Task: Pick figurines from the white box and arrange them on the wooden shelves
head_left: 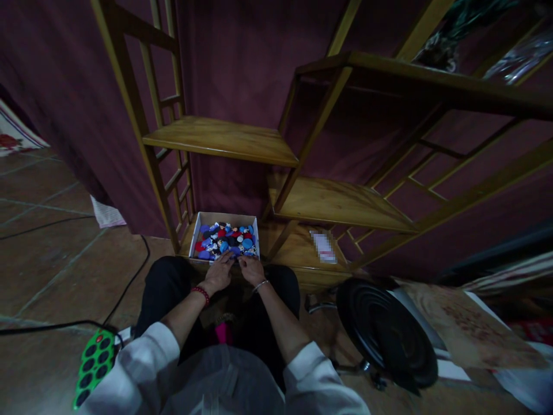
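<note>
A shallow cardboard box (193,236) with pale walls stands on the bottom shelf, filled with small colourful figurines (221,233) in blue, purple, red and black. At its front edge, my left hand (219,272) reaches over the rim with fingers bent together around something small. Close beside it, my right hand (252,270) is curled, thumb and forefinger pinched towards the left fingertips. Whatever lies between the fingertips is dark and too small to name. A red bead bracelet (201,294) circles the left wrist and a silvery bangle (260,285) the right.
A wooden shelf unit (220,138) rises ahead against a purple curtain (233,69). Right of the box lies a blurred-out paper or packet (323,246). A round black stool (386,334) stands at the right. On the floor at left are a green power strip (94,366) and black cables (137,271).
</note>
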Available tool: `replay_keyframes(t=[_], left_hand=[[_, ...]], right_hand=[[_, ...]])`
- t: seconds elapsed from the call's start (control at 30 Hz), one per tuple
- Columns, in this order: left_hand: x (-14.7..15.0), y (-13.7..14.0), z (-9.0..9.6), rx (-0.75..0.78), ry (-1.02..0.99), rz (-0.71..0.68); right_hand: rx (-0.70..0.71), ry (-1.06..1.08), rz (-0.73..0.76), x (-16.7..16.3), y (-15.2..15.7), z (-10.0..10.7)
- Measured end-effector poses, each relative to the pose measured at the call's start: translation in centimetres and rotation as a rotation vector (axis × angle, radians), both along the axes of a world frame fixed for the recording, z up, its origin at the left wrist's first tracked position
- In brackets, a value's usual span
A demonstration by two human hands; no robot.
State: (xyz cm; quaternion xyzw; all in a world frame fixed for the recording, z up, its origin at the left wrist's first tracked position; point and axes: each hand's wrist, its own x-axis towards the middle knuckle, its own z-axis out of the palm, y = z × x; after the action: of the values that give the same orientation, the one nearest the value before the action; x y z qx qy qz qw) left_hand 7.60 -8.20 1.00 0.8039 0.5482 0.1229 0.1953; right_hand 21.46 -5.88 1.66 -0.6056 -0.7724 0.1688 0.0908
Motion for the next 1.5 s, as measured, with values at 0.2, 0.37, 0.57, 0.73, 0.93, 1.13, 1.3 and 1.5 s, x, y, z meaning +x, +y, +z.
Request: replay_keyframes(t=[0.2, 0.37, 0.57, 0.73, 0.93, 1.13, 1.3, 1.5], left_hand=[[-0.8, 0.3, 0.1, -0.031, -0.04, -0.006], [-1.8, 1.4, 0.2, -0.127, -0.161, 0.175], [-2.2, 2.4, -0.8, -0.093, -0.247, 0.322], [-1.8, 2.4, -1.2, -0.04, -0.251, 0.363], [-1.9, 2.5, -1.1, -0.057, -0.282, 0.363], [-2.2, 2.9, -1.0, -0.08, -0.31, 0.38], [-2.3, 3.3, -0.9, -0.132, -0.318, 0.419], [-2.0, 4.3, -1.2, -0.162, -0.248, 0.512]], right_hand=[[-0.014, 0.007, 0.011, 0.2, 0.1, -0.1], [-0.055, 0.007, -0.03, 0.4, 0.7, -0.3], [-0.105, 0.006, -0.059, 0.3, 1.2, -0.2], [-0.111, 0.033, -0.086, 0.2, 1.4, -0.3], [-0.123, 0.081, -0.084, 0.2, 2.2, -0.4], [-0.137, 0.201, -0.084, -0.5, 3.2, -1.3], [-0.168, 0.284, -0.076, -1.2, 4.1, -2.4], [-0.176, 0.157, -0.146, -1.6, 4.6, -2.3]])
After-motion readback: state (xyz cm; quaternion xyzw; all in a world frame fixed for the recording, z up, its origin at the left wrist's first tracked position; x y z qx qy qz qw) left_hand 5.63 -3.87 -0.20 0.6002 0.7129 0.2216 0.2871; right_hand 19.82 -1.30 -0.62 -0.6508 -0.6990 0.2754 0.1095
